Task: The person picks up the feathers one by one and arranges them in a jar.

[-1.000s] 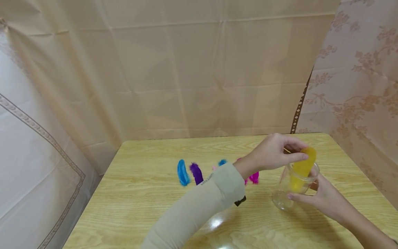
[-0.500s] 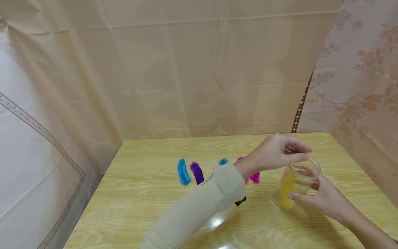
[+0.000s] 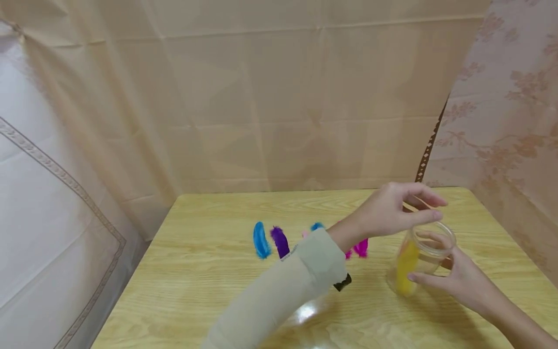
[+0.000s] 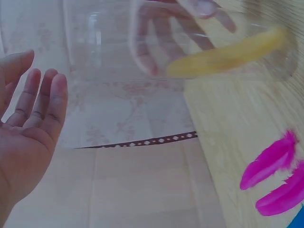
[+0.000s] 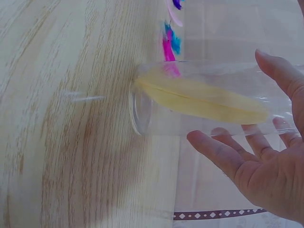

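Note:
A clear jar (image 3: 440, 246) stands upright on the table at the right. Inside it leans a yellow feather (image 3: 407, 269), which shows whole through the wall in the right wrist view (image 5: 204, 99). My right hand (image 3: 462, 278) holds the jar from the right, thumb in front and fingers behind. Over the jar's mouth hovers my left hand (image 3: 403, 208), its fingers loosely extended and nothing in them; the left wrist view shows its palm bare. Left of the jar lie magenta feathers (image 3: 361, 247), partly hidden by my left forearm.
On the wooden table (image 3: 183, 291) lie a blue feather (image 3: 261, 240), a purple feather (image 3: 280, 242), the tip of another blue feather (image 3: 317, 226) and a bit of pale pink feather (image 3: 304, 233). Beige cloth (image 3: 283, 97) hangs behind the table, patterned cloth (image 3: 514, 121) on the right.
My left hand has let go of the yellow feather, which dropped from the jar's mouth down inside. The left fingers have spread a little. My right hand has kept its hold on the jar.

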{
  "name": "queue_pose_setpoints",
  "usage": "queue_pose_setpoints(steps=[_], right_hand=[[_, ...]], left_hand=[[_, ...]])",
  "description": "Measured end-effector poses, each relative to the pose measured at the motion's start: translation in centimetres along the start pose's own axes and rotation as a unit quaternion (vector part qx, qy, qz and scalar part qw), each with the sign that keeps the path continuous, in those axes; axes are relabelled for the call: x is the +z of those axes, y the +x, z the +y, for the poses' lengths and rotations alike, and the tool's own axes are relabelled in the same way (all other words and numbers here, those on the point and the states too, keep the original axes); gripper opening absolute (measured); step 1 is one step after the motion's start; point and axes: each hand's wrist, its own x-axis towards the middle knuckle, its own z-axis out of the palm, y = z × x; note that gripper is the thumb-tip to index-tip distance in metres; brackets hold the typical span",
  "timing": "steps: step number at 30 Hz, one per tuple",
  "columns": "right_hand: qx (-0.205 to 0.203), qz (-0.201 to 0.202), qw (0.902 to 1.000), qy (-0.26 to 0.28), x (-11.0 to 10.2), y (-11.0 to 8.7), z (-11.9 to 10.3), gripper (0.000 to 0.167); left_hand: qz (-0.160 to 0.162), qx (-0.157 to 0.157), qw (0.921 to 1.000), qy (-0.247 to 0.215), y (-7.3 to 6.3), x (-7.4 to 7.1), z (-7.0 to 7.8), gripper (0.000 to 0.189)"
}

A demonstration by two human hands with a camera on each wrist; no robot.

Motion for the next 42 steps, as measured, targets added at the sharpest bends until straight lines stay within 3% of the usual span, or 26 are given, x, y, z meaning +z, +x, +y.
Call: queue_pose_setpoints(steps=[5,10,16,25,32,42], right_hand=[[-0.005,0.007,1.0,-0.001,0.0,0.0,0.0,0.084],[0.008,0.003,1.0,0.002,0.0,0.2,0.1,0.083],[0.029,-0.007,0.9995,0.012,0.1,0.1,0.0,0.083],[0.033,-0.008,0.9993,0.014,-0.1,0.0,-0.2,0.083],[0.038,-0.013,0.9982,0.045,0.1,-0.2,-0.2,0.084],[0.014,-0.008,0.9989,0.044,0.1,-0.1,-0.2,0.084]], left_hand=[[0.006,0.003,0.9998,-0.016,-0.8,-1.2,0.5,0.026],[0.009,-0.012,0.9997,-0.018,-2.3,-3.3,-0.3,0.028],[0.035,-0.043,0.9984,0.005,-5.0,-6.0,-1.5,0.031],[0.038,-0.063,0.9958,0.054,-8.8,-9.8,-1.7,0.036],[0.081,-0.132,0.9831,0.097,-11.5,-12.5,-3.0,0.034],[0.122,-0.234,0.9536,0.145,-15.7,-15.2,-6.9,0.038]])
